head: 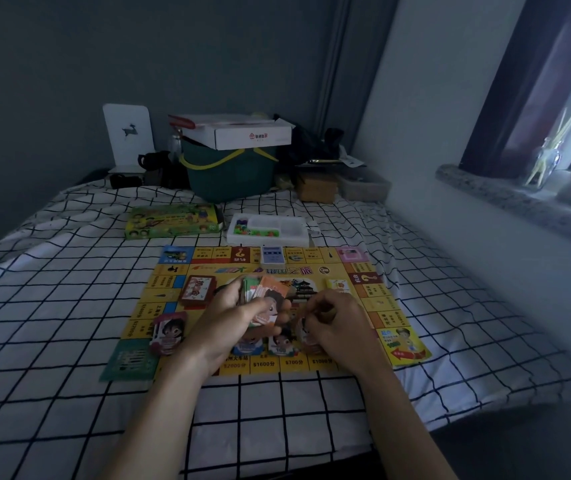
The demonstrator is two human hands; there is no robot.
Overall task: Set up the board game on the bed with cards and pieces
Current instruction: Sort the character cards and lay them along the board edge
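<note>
A yellow game board (pixel 377 306) lies flat on the checked bed sheet. My left hand (pixel 232 317) is shut on a fanned stack of cards (pixel 266 292) above the board's middle. My right hand (pixel 336 320) pinches a single card (pixel 306 329) just right of that stack, low over the board. A red card deck (pixel 195 291) sits on the board's left part, a blue deck (pixel 273 255) on its far edge, and a pink-edged character card pile (pixel 169 332) near the left edge. More character cards (pixel 282 342) lie under my hands.
A green game box (pixel 173 221) and a white tray of small coloured pieces (pixel 266 230) lie beyond the board. A green basket (pixel 232 174) with a white carton on top stands at the head of the bed. The wall and window sill run along the right.
</note>
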